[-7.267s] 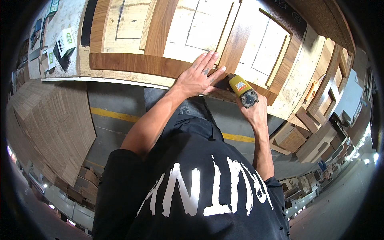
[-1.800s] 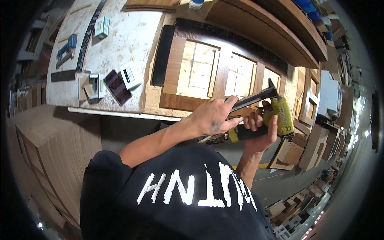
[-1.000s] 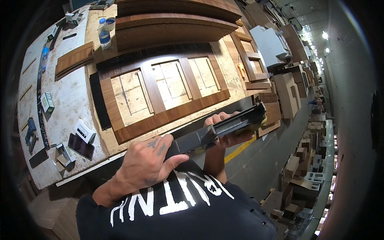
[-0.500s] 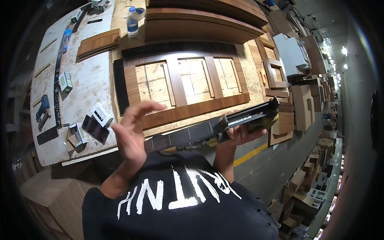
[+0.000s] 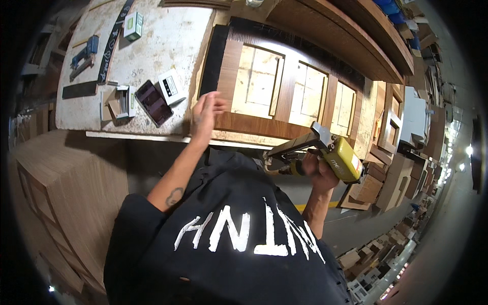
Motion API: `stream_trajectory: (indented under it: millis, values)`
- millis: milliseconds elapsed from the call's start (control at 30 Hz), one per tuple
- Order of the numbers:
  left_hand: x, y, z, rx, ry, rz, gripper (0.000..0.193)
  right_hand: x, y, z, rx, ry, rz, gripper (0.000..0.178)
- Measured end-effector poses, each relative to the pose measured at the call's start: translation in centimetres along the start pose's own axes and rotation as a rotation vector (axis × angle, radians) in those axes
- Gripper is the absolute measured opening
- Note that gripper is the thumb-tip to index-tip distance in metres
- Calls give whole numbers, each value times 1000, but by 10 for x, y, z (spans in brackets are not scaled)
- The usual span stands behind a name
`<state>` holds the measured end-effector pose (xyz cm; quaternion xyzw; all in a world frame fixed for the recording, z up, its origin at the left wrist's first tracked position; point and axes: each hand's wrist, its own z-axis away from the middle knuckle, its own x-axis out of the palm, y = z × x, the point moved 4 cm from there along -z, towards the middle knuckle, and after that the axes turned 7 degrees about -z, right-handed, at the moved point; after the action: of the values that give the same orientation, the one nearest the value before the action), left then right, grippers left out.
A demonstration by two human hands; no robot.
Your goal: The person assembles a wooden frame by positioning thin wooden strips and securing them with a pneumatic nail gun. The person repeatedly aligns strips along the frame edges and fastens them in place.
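My right hand point(image 5: 321, 172) grips a yellow-green nail gun point(image 5: 345, 160) in front of the bench's near edge, its dark magazine reaching left. A brown wooden panel frame point(image 5: 254, 125) with three openings lies flat on the bench. At its near left corner hovers my left hand point(image 5: 204, 121), fingers stretched out and slightly blurred, holding nothing. I cannot tell whether it touches the wood. Left of that hand are a small white box point(image 5: 171, 87) and a dark phone point(image 5: 154, 103).
An opened carton point(image 5: 118, 105), a blue nail gun point(image 5: 85, 57) and a green-and-white box point(image 5: 133, 25) sit on the white bench top point(image 5: 168, 35). Long brown boards point(image 5: 345, 33) are stacked behind the frame. A wooden cabinet point(image 5: 76, 188) stands at the lower left.
My view has shifted left and nearer. The nail gun has turned from lengthwise across my body to nose inward, magazine lower. My left hand has left the magazine's end and moved to the frame's corner.
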<state>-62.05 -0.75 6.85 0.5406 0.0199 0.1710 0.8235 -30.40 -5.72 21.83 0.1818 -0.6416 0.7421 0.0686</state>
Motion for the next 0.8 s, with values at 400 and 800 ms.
stream_trajectory:
  millis: [400,800]
  values:
    - [74,93,77,601,-528,-361,39,-28,-5,-16,-172,-284,-628,72]
    - [13,34,22,682,-108,-913,48,-63,-29,2,-191,-302,-550,73]
